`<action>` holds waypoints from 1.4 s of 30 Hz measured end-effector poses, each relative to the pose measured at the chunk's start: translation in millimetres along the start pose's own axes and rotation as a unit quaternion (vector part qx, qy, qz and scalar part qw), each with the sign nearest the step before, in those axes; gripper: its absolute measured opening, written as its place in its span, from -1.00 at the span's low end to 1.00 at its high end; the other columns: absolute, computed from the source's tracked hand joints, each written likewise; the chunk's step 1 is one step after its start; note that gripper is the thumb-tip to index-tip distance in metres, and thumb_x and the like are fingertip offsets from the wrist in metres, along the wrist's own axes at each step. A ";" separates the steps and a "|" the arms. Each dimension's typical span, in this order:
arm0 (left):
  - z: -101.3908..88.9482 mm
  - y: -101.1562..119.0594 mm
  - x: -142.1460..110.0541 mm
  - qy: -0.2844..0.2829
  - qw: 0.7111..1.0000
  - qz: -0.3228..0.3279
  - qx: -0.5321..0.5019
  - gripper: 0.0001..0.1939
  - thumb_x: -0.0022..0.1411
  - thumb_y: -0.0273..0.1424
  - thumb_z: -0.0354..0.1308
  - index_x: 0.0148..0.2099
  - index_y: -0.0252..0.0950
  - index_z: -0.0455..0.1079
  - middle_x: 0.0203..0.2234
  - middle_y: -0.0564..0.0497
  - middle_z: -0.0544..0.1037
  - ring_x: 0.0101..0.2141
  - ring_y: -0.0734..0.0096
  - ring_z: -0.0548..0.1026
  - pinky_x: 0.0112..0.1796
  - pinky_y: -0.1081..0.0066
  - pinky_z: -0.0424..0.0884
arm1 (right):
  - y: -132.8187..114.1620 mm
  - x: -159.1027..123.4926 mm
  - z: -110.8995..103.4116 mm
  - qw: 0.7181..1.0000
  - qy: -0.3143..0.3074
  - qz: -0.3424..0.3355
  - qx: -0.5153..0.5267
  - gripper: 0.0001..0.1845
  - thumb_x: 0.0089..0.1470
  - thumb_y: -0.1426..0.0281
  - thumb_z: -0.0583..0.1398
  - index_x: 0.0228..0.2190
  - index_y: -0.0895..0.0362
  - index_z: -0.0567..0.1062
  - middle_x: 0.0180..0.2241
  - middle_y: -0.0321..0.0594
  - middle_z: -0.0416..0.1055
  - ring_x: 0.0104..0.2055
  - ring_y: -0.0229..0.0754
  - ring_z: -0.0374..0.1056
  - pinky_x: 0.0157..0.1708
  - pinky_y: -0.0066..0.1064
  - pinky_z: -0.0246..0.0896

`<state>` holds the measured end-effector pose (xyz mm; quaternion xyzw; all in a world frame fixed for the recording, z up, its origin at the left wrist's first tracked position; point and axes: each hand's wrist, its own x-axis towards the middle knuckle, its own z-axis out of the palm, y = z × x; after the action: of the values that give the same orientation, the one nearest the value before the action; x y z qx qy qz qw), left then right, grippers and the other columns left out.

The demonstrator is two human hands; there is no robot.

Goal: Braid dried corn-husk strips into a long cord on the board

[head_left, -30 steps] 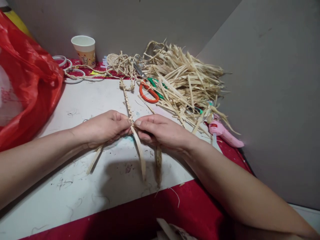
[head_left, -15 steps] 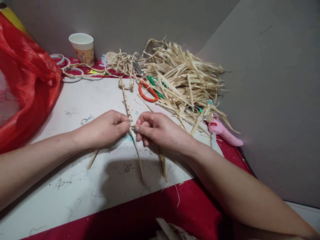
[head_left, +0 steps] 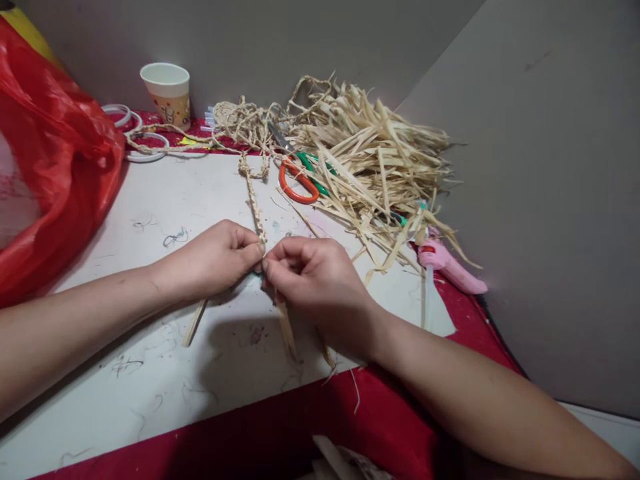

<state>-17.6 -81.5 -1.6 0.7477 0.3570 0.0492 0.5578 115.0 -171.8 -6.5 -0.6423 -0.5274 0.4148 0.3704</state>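
A braided straw cord runs down the white board from the tangle at the back. My left hand pinches its lower end between thumb and forefinger. Close beside it, fingertips nearly meeting, my right hand is closed on a straw strand, mostly hidden by the fingers. One loose straw strip hangs below my right hand toward the board's front. Another straw strip sticks out beneath my left wrist.
Behind lie coiled braid, orange-and-green scissors and a heap of dry straw. A pink glue gun is at the right. A paper cup, white rings and a red plastic bag are at the left.
My right hand has moved slightly down and toward my left hand, closing the small gap. The strand that stretched between them is now covered by the fingers. My left hand keeps its pinch.
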 end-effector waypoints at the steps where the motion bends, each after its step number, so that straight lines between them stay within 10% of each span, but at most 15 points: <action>1: 0.4 -0.3 -0.4 0.002 1.000 -0.003 -0.011 -0.73 0.11 -0.38 0.01 -0.61 -0.30 0.24 -0.79 0.17 0.14 -0.75 0.65 0.05 -0.69 0.53 -0.07 | 1.0 -0.9 -0.3 0.997 0.007 -0.036 -0.061 -0.80 0.04 0.40 0.10 -0.58 0.17 0.37 -0.64 -0.28 0.31 -0.62 -0.37 0.14 -0.61 -0.52 -0.02; 8: 1.5 -4.7 -1.0 -0.007 0.997 -0.038 -0.073 -0.72 0.11 -0.36 0.03 -0.62 -0.29 0.23 -0.81 0.16 0.13 -0.77 0.67 0.03 -0.72 0.52 -0.12 | 1.6 -8.8 2.4 0.930 0.032 -0.136 -0.340 -0.73 0.14 0.39 0.02 -0.48 0.18 0.46 -0.57 -0.19 0.38 -0.56 -0.29 0.14 -0.48 -0.41 -0.04; 23: -2.5 3.5 0.3 -0.035 0.974 -0.080 -0.209 -0.79 0.11 -0.46 0.11 -0.56 -0.37 0.33 -0.80 0.15 0.22 -0.76 0.73 0.05 -0.71 0.57 -0.11 | -37.2 -31.6 -1.9 0.895 -0.156 -0.067 -0.412 -0.66 0.13 0.21 0.07 -0.20 0.20 0.41 -0.57 -0.16 0.39 -0.63 -0.25 0.15 -0.57 -0.38 -0.18; 26: -7.3 6.8 -0.1 -0.054 0.969 -0.093 -0.223 -0.81 0.14 -0.44 0.10 -0.50 -0.38 0.39 -0.81 0.16 0.20 -0.77 0.72 0.03 -0.72 0.58 -0.12 | -41.8 -34.2 -13.0 0.911 -0.199 -0.092 -0.351 -0.73 0.13 0.20 0.10 -0.44 0.14 0.41 -0.66 -0.28 0.28 -0.65 -0.33 0.05 -0.59 -0.40 -0.17; 32: -13.7 4.2 1.9 -0.084 0.964 -0.086 -0.237 -0.81 0.13 -0.39 0.15 -0.49 -0.38 0.40 -0.79 0.16 0.22 -0.77 0.73 0.06 -0.72 0.62 -0.05 | -26.4 -9.3 -34.8 0.992 0.017 -0.060 -0.108 -0.66 0.17 0.28 0.07 -0.57 0.16 0.39 -0.68 -0.32 0.22 -0.65 -0.39 0.05 -0.61 -0.49 -0.06; 42: -12.7 -0.2 3.0 -0.079 0.973 -0.061 -0.209 -0.75 0.13 -0.37 0.16 -0.55 -0.38 0.35 -0.79 0.16 0.21 -0.75 0.73 0.06 -0.71 0.61 -0.05 | 2.6 22.6 -30.2 0.958 -0.204 0.111 0.170 -0.68 -0.02 0.21 0.25 -0.45 0.24 0.38 -0.68 -0.44 0.21 -0.72 -0.50 -0.07 -0.75 -0.57 -0.26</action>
<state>-21.5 -69.5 2.0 0.5925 0.3385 0.0295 0.7304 146.1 -151.2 -0.6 -0.5261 -0.4391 0.6592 0.3097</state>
